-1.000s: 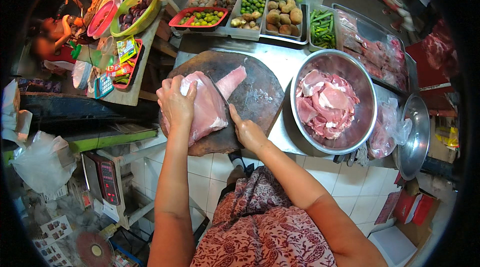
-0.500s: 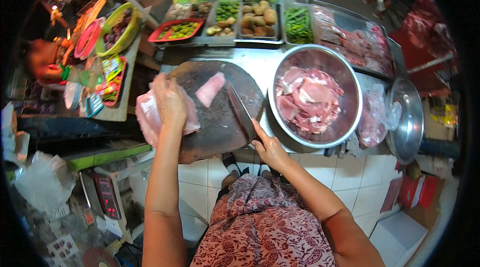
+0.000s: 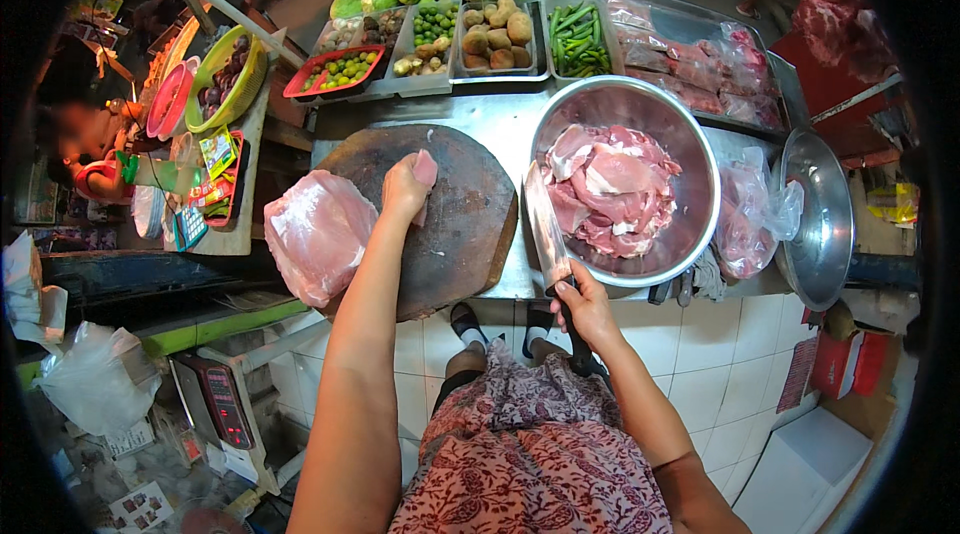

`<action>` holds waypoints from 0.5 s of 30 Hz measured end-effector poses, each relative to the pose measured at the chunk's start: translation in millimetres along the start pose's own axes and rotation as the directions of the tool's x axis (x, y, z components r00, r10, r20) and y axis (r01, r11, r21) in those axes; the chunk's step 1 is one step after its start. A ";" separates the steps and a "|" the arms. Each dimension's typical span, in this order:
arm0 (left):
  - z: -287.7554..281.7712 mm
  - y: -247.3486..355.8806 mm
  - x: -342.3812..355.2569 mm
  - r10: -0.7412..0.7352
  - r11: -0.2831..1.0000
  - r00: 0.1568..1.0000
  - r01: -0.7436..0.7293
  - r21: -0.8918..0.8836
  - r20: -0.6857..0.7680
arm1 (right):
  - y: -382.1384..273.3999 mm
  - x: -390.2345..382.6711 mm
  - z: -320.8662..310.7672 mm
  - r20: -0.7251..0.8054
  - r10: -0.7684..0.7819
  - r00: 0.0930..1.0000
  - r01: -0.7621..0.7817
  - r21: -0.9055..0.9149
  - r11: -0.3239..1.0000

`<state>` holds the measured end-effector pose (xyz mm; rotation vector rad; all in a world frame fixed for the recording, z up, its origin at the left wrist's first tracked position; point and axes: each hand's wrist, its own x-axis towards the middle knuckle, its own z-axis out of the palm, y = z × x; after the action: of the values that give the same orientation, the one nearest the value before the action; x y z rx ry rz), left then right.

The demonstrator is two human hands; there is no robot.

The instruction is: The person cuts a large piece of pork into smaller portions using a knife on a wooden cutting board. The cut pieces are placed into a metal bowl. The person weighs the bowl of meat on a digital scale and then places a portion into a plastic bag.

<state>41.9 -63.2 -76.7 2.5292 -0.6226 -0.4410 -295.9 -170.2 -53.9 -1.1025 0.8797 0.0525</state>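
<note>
On the round wooden chopping board [image 3: 462,224], my left hand [image 3: 404,189] is closed on a small pale pink slice of meat [image 3: 425,172]. Left of that wrist, a large raw piece of meat [image 3: 318,234] lies at the board's edge, partly behind my forearm. My right hand [image 3: 588,309] grips the dark handle of a wide-bladed knife [image 3: 545,224]. Its blade points away from me, over the near left rim of a steel bowl [image 3: 706,204]. Inside the bowl is a heap of raw meat slices [image 3: 618,189].
Produce trays [image 3: 497,74] line the far side of the metal table [image 3: 490,114], beside a tray of packed meat [image 3: 700,74]. To the right are a plastic bag of meat [image 3: 745,219] and a steel basin [image 3: 818,224]. A digital scale [image 3: 220,404] stands low at left.
My left hand has left the large piece of meat and taken hold of the small slice on the board. The knife has moved right, off the board to the bowl's rim.
</note>
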 end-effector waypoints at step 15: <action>65.9 -30.6 -112.7 0.182 0.978 0.932 -0.205 -0.040 -0.313 | -11.5 39.6 29.7 0.055 -0.232 0.971 0.238 -0.259 0.936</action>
<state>-69.9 -8.2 -126.3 2.3696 -0.7104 0.0052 -246.6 -167.1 -65.8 -1.4489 0.7269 -0.0164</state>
